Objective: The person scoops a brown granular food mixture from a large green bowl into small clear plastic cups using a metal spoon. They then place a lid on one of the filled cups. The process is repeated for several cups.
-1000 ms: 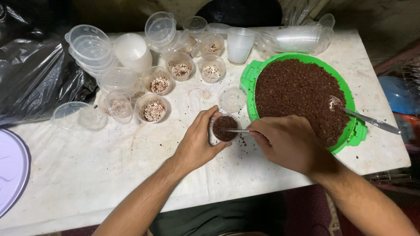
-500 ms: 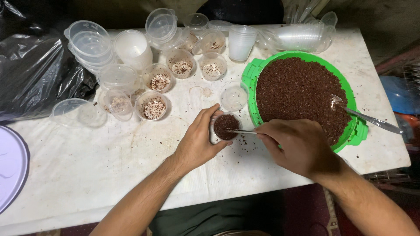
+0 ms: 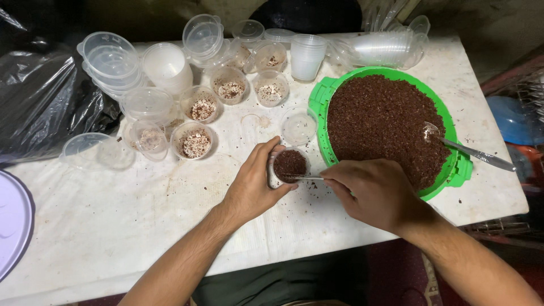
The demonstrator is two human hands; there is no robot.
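- A person's left hand [image 3: 255, 184] wraps around a small clear plastic cup [image 3: 289, 166] on the white table [image 3: 113, 226], fingers curled snugly about its wall; the cup stands just beside the green basin [image 3: 453, 170] and looks nearly full of dark brown crumbly substrate [image 3: 379, 119].
- The right hand [image 3: 374, 192] pinches a thin metal tool [image 3: 303, 178], closed tight on its handle, the tip resting across the cup's rim.
- The step appears to be levelling or tamping the fill; the next move likely calls for a steady cup and a light touch to avoid spills.
- A spoon [image 3: 470, 152] lies in the basin; cups with pale grain [image 3: 195, 141] and stacked empty containers [image 3: 110, 59] sit well apart.
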